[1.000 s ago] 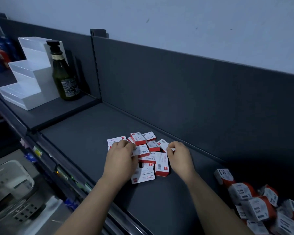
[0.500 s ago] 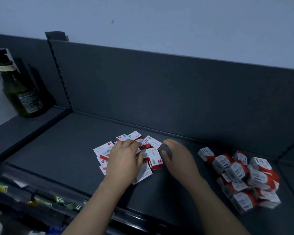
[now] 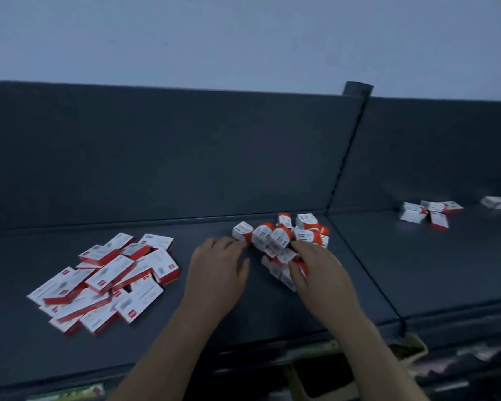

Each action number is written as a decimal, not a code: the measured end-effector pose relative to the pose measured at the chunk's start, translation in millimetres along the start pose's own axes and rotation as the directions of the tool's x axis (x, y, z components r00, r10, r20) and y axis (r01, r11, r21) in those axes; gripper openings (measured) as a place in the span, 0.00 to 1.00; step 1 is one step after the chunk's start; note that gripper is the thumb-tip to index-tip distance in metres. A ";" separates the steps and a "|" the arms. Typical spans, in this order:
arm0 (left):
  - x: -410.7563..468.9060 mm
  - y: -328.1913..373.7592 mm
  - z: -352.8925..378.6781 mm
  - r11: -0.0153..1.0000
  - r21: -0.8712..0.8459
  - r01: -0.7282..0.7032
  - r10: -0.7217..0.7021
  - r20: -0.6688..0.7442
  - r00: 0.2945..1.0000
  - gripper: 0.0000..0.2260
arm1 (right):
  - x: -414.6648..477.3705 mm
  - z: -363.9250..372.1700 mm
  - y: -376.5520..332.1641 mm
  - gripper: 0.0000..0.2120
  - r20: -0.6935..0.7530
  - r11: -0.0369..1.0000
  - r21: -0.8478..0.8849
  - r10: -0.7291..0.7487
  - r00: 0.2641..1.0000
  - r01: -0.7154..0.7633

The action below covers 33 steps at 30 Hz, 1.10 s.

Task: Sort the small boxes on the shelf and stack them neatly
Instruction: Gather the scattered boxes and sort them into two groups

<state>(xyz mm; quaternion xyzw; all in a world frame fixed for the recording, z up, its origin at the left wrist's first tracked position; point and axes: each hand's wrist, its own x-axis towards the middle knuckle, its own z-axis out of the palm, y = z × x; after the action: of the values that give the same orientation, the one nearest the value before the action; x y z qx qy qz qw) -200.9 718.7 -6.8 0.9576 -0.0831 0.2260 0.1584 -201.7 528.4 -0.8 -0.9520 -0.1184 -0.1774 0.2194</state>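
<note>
Hands meet over a heap of small boxes (image 3: 281, 238) on a dark shelf (image 3: 243, 314), seen from the head camera. The white-and-orange boxes lie jumbled against one another near the back of the shelf, just left of the seam (image 3: 365, 270) where the next shelf section begins.

The left hand (image 3: 217, 273) lies low over the shelf with its fingers nearly straight and close together. Their tips touch the left edge of the heap, and the thumb points toward the heap's near side.

The right hand (image 3: 321, 273) comes in from the near right. Its fingers are bent over the front of the heap and its thumb rests against a box at the near edge. Blur keeps us from telling whether it grips that box or only presses on it.

Well to the left of both hands we see a spread of flat boxes (image 3: 107, 279), red and white, overlapping at loose angles.

On the section to the right, well apart from the hands, a few more boxes (image 3: 428, 212) lie scattered near the back panel (image 3: 185, 154). A slotted post (image 3: 356, 91) rises between the two sections, with a pale wall (image 3: 243, 39) behind.
</note>
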 end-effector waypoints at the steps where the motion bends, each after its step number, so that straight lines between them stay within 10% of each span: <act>1: 4.1 13.7 4.8 1.000 -0.017 -0.027 0.027 0.006 1.000 0.11 | -5.0 -8.4 12.2 0.16 -0.015 1.000 -0.016 0.021 1.000 -0.022; 18: 71.1 295.4 129.4 0.948 -0.228 -0.222 0.232 0.019 0.972 0.14 | -56.8 -152.0 284.7 0.19 -0.076 0.961 -0.130 0.234 0.969 -0.243; 33: 176.9 367.7 220.4 0.979 -0.166 -0.117 0.146 0.175 0.974 0.17 | 6.3 -173.2 416.4 0.20 0.009 0.943 -0.130 0.309 0.951 -0.305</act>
<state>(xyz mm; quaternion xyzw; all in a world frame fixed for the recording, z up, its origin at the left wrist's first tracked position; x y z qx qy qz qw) -39.8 283.9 -14.7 0.9517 -0.1782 0.1384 0.2083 -119.2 85.0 -9.3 -0.9733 0.0399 -0.1343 0.1816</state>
